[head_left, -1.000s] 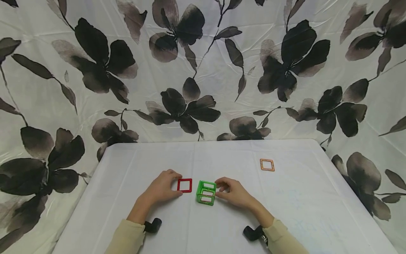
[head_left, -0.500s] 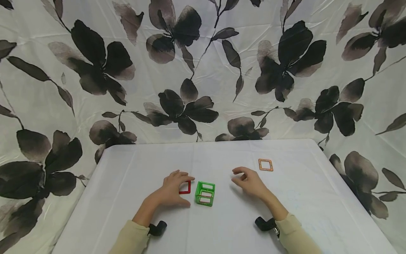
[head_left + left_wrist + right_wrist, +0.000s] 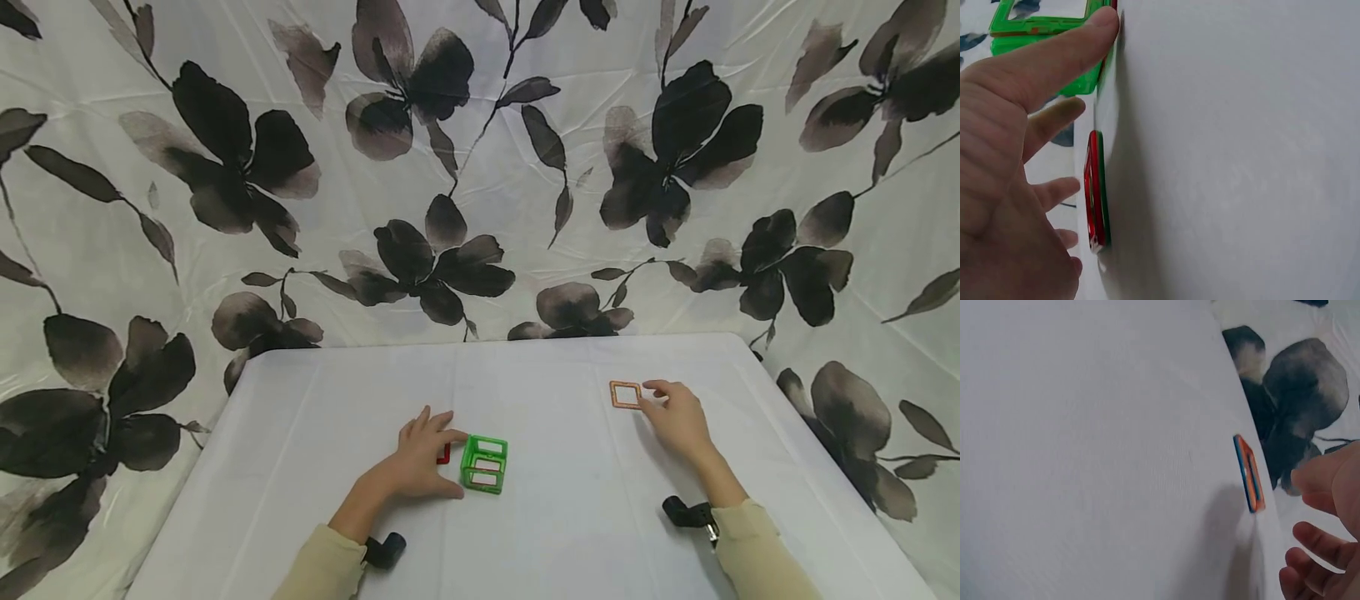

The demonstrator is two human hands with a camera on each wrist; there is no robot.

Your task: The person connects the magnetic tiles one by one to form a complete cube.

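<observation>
My left hand [image 3: 414,460] is spread above a red square magnetic tile [image 3: 446,455], mostly hidden under it in the head view. In the left wrist view this tile [image 3: 1095,194] lies flat, a green layer beneath the red, below the outstretched fingers. Just right of the hand stands an open-fronted green box of square magnetic tiles [image 3: 467,467]; the thumb tip is close to it, contact unclear. Over on the right, my right hand [image 3: 681,421] hovers with loosely bent fingers at the right edge of an orange square magnetic tile [image 3: 625,407]. The right wrist view shows a gap between fingers and tile [image 3: 1247,474].
A white cloth covers the table [image 3: 555,517]. Its far edge meets a hanging floral curtain [image 3: 480,167]. Black wrist cameras, one on the left wrist [image 3: 386,552] and one on the right [image 3: 684,512], stick out inward above the cloth.
My right hand has left the green box and moved right and away to the orange tile. My left hand has let go of the red tile, spread its fingers and shifted right over it.
</observation>
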